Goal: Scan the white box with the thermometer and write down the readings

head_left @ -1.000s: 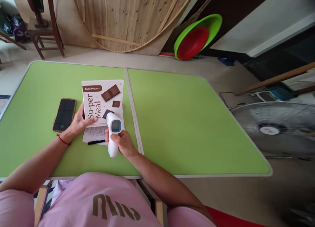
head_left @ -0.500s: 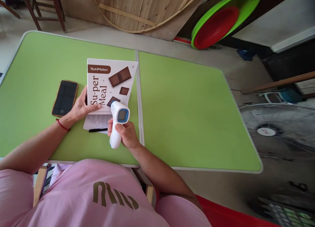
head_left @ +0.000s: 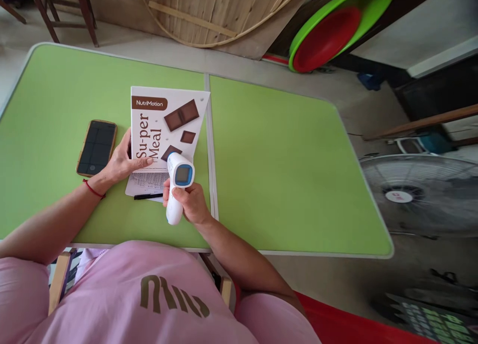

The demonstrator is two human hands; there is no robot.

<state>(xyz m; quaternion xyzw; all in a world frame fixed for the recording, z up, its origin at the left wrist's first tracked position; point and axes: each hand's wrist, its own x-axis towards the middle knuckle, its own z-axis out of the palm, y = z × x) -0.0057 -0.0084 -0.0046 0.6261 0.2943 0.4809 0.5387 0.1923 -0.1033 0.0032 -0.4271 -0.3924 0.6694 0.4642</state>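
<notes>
My left hand [head_left: 125,160] grips the lower left side of a white box [head_left: 149,132] printed with chocolate pieces and "Su-per Meal". Its thumb lies across the front; the other fingers are hidden behind. In my right hand [head_left: 190,202] is a white and blue infrared thermometer [head_left: 174,204], held by its handle with the small screen facing me. The thermometer's head overlaps the box's lower right in view; I cannot tell whether they touch. Below the box lie a sheet of paper with writing [head_left: 144,184] and a black pen [head_left: 148,196].
A smartphone [head_left: 97,147] in a brown-edged case lies left of my left hand on the green folding table [head_left: 291,174]. A fan [head_left: 399,197] stands beyond the table's right end. Green and red basins [head_left: 328,40] lean behind, and a wooden chair [head_left: 69,10] stands back left.
The whole view has shifted very slightly. Both hands keep their hold on the box and the thermometer, with hardly any movement between them.
</notes>
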